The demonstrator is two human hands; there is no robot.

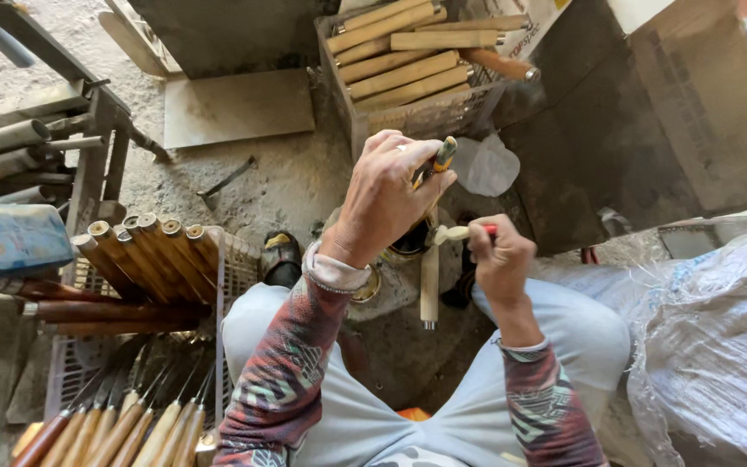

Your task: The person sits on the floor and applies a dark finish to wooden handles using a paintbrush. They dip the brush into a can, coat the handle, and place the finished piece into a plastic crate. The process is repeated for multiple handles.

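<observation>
My left hand (386,197) is raised over my lap and grips a slim tool with a yellow and dark handle (443,156). Just below it stands a pale wooden handle (430,277), upright, with a metal tip at its lower end. My right hand (499,259) pinches a small red-handled tool (460,232) whose pale tip touches the top of the wooden handle. A dark round tin (408,242) sits behind the handle, mostly hidden by my left hand. Both arms wear patterned sleeves; my knees in pale jeans frame the work.
A wire crate (469,108) of plain wooden handles stands ahead. A crate at left (239,268) holds more handles and finished chisels (131,424). Metal pipes (10,143) lie far left; a woven plastic sack (719,346) lies right. A cardboard sheet (239,105) lies on the dusty floor.
</observation>
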